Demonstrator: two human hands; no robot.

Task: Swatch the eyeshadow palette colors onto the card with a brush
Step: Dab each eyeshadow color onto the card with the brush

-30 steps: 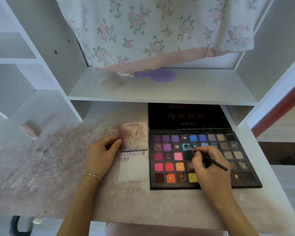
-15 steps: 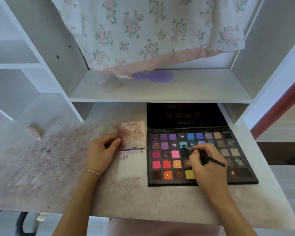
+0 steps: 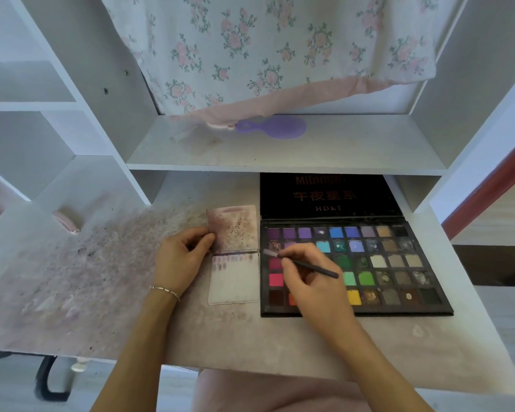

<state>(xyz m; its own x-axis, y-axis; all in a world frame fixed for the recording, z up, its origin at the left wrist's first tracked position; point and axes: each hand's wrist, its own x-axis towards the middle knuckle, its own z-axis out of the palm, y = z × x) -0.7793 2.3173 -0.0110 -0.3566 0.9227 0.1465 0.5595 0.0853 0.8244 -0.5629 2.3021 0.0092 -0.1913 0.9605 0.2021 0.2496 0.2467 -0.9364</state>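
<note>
An open eyeshadow palette [image 3: 393, 263] is shown lying flat on the right half of a powder-stained white desk [image 3: 101, 292], its black lid [image 3: 324, 194] folded back under the edge of the shelf [image 3: 280, 153] above. The pans are arranged in rows: purples and blues along the far row, greens and neutrals toward the right, reds, an orange and a yellow near the front edge.

A folded card [image 3: 234, 285] is seen just beside the palette's left edge, touching or nearly touching it. Its far leaf is heavily smudged with purple-brown powder; on its near leaf a row of short pale purple strokes is carried along the top edge, the rest being mostly bare.

The left hand [image 3: 179, 260], with a thin bracelet [image 3: 164, 291] at the wrist, is rested on the desk at the card's left edge; its fingers are loosely curled, and the thumb and fingertips are pressed against the edge of the far leaf.

A thin dark brush [image 3: 302, 263] is pinched in the right hand [image 3: 312, 281] between thumb and curled fingers, near the bristle end. The bristles are directed leftward and lie over the palette's left edge, next to the fold of the card; whether they touch anything cannot be told. The handle is angled out to the right above the green pans.

On the shelf a purple hairbrush [image 3: 275, 127] is seen lying flat, partly under the hem of a floral cloth [image 3: 265, 46]. A small pink object [image 3: 67, 223] is visible near the desk's far left edge.
</note>
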